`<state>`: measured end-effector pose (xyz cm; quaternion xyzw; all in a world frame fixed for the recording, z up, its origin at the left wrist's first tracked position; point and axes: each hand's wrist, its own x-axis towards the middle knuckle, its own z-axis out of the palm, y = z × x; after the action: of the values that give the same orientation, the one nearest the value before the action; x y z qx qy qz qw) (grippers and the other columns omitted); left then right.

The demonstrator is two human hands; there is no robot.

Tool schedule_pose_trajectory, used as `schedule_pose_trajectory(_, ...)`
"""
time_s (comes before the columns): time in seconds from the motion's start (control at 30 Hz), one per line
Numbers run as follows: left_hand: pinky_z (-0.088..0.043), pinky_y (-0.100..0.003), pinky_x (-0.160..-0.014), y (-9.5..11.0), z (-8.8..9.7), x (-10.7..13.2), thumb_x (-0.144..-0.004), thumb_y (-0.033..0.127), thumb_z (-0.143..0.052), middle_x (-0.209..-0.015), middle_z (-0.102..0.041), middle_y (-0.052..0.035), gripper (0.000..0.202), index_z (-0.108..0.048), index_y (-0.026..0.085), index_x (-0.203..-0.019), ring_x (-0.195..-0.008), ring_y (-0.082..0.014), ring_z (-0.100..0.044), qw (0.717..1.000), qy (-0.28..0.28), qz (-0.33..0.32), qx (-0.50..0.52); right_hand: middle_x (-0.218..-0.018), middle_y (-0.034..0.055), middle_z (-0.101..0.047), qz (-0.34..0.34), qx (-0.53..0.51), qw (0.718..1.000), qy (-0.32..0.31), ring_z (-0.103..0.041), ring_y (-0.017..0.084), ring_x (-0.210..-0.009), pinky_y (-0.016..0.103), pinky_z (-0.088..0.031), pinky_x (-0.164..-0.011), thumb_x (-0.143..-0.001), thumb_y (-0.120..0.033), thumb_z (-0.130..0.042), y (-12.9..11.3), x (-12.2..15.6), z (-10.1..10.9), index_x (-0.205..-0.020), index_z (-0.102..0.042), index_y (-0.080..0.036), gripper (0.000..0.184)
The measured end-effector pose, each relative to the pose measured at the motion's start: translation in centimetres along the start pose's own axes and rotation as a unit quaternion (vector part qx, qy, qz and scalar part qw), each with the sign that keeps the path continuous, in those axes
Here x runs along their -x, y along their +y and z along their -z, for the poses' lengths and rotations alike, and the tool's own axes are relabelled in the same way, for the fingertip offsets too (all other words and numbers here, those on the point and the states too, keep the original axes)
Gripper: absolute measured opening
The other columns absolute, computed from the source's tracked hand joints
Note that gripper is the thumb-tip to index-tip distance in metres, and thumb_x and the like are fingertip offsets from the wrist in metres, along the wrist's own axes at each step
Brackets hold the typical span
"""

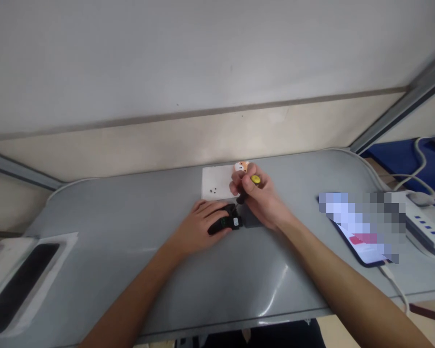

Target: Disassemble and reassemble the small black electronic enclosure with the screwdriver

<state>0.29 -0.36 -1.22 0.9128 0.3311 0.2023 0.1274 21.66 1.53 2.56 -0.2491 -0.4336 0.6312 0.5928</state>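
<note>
Gray desk: left hand clasps black device; right grip clamped on screwdriver (yellow-capped).

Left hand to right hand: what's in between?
Head view: a black device, partly under the left hand, and the dark end of the tool in the right hand.

Free tabletop just left of left hand; rightward obstacle: 1 phone.

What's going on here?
A person's left hand steadies a small black device on the desk, while the right hand holds a yellow-ended tool with its shaft angled down toward it. Just beyond, a few tiny dark pieces lie on white paper.
</note>
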Motion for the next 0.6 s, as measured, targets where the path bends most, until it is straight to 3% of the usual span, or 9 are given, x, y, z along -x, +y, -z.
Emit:
schedule_pose_trajectory(0.07, -0.044, -0.045, -0.111, -0.04, 0.0, 0.0, -0.099, 0.036, -0.065, -0.136, -0.069, -0.0077, 0.024, -0.069, 0.025, -0.12, -0.125, -0.0244, -0.064, 1.0, 0.001, -0.001, 0.001, -0.065, -0.0073, -0.042, 0.01, 0.01, 1.0, 0.027, -0.041, 0.011, -0.055, 0.027, -0.036, -0.057, -0.09, -0.046, -0.076, 0.32, -0.12, 0.17, -0.08, -0.044, -0.025, 0.04)
schedule_pose_trajectory(0.13, -0.044, -0.044, -0.11, -0.11, -0.03, 0.01, -0.099, 0.036, -0.065, -0.136, -0.069, -0.0084, 0.023, -0.068, 0.024, -0.119, -0.126, -0.0245, -0.064, 1.0, 0.005, -0.005, 0.002, -0.062, -0.0078, -0.037, 0.016, 0.015, 0.999, 0.038, -0.035, 0.011, -0.051, 0.028, -0.031, -0.053, -0.094, -0.054, -0.067, 0.47, -0.27, 0.21, -0.086, -0.049, -0.026, 0.034)
schedule_pose_trajectory(0.23, -0.045, -0.045, -0.109, -0.2, -0.09, 0.0, -0.098, 0.036, -0.067, -0.133, -0.069, -0.0089, 0.023, -0.067, 0.023, -0.117, -0.126, -0.025, -0.064, 1.0, 0.007, 0.0, 0.011, -0.072, -0.0024, -0.047, -0.003, -0.014, 1.0, 0.021, -0.046, 0.014, -0.063, 0.03, -0.04, -0.061, -0.099, -0.061, -0.054, 0.2, -0.25, 0.01, -0.098, -0.062, -0.025, 0.037)
schedule_pose_trajectory(0.33, -0.046, -0.046, -0.108, -0.16, -0.18, -0.02, -0.096, 0.036, -0.069, -0.131, -0.07, -0.0081, 0.022, -0.067, 0.023, -0.113, -0.122, -0.0253, -0.065, 1.0, 0.013, 0.01, 0.019, -0.089, 0.0013, -0.056, -0.028, -0.033, 0.999, -0.014, -0.057, 0.015, -0.079, 0.031, -0.046, -0.073, -0.091, -0.053, -0.071, -0.19, 0.13, -0.23, -0.085, -0.059, -0.023, 0.033)
schedule_pose_trajectory(0.43, -0.046, -0.046, -0.11, -0.06, -0.23, -0.02, -0.096, 0.036, -0.069, -0.133, -0.07, -0.0074, 0.018, -0.069, 0.024, -0.11, -0.121, -0.0247, -0.065, 1.0, 0.018, 0.012, 0.021, -0.074, -0.0041, -0.052, -0.031, -0.015, 0.999, 0.0, -0.052, 0.012, -0.064, 0.028, -0.041, -0.062, -0.084, -0.049, -0.081, -0.15, 0.36, -0.31, -0.079, -0.045, -0.024, 0.044)
schedule_pose_trajectory(0.53, -0.046, -0.045, -0.11, -0.03, -0.23, 0.03, -0.097, 0.036, -0.068, -0.135, -0.069, -0.0079, 0.02, -0.07, 0.025, -0.113, -0.123, -0.0244, -0.065, 1.0, 0.017, 0.006, 0.017, -0.062, -0.0071, -0.037, -0.011, 0.0, 0.999, 0.039, -0.032, 0.01, -0.052, 0.027, -0.03, -0.052, -0.091, -0.06, -0.068, 0.09, 0.13, -0.32, -0.082, -0.047, -0.025, 0.042)
schedule_pose_trajectory(0.6, -0.046, -0.044, -0.109, -0.08, -0.21, 0.05, -0.098, 0.037, -0.067, -0.134, -0.07, -0.0083, 0.02, -0.07, 0.024, -0.113, -0.123, -0.0242, -0.066, 1.0, 0.019, 0.0, 0.012, -0.068, -0.0038, -0.042, -0.019, -0.024, 0.999, 0.038, -0.037, 0.012, -0.057, 0.028, -0.034, -0.055, -0.096, -0.066, -0.056, 0.14, -0.1, -0.3, -0.089, -0.058, -0.024, 0.042)
